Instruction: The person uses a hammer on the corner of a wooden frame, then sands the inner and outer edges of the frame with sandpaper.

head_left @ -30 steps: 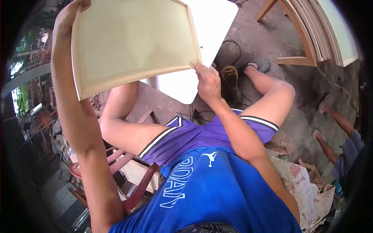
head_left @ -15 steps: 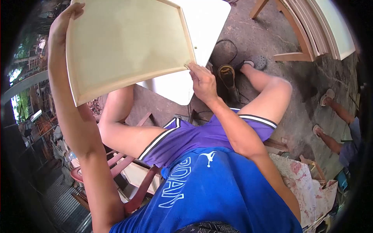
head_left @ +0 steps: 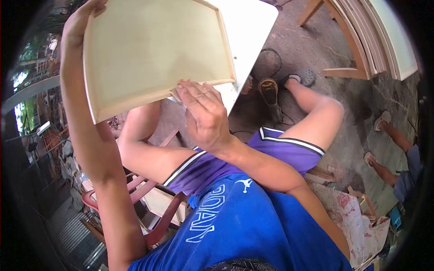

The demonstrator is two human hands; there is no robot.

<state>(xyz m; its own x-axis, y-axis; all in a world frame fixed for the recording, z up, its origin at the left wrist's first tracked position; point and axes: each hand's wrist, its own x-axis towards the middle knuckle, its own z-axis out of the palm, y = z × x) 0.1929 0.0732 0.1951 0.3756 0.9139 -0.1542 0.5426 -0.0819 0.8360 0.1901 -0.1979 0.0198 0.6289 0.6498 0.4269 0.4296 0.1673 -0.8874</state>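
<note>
The framed panel [head_left: 153, 49] at eleven o'clock overlaps the surface [head_left: 253, 27] behind it. Stacked panels [head_left: 371, 36] stand at two o'clock, the chair [head_left: 168, 220] at seven.

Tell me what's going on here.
A seated person in a blue shirt is handling a wooden-rimmed panel, which is tilted up in front of them. The left grip holds it near its upper left corner, while the right grip has its fingertips at the near rim; a small pale piece shows under them, too obscured to identify. A large white board shows behind the panel. Off to the right, another person's legs are visible.
</note>
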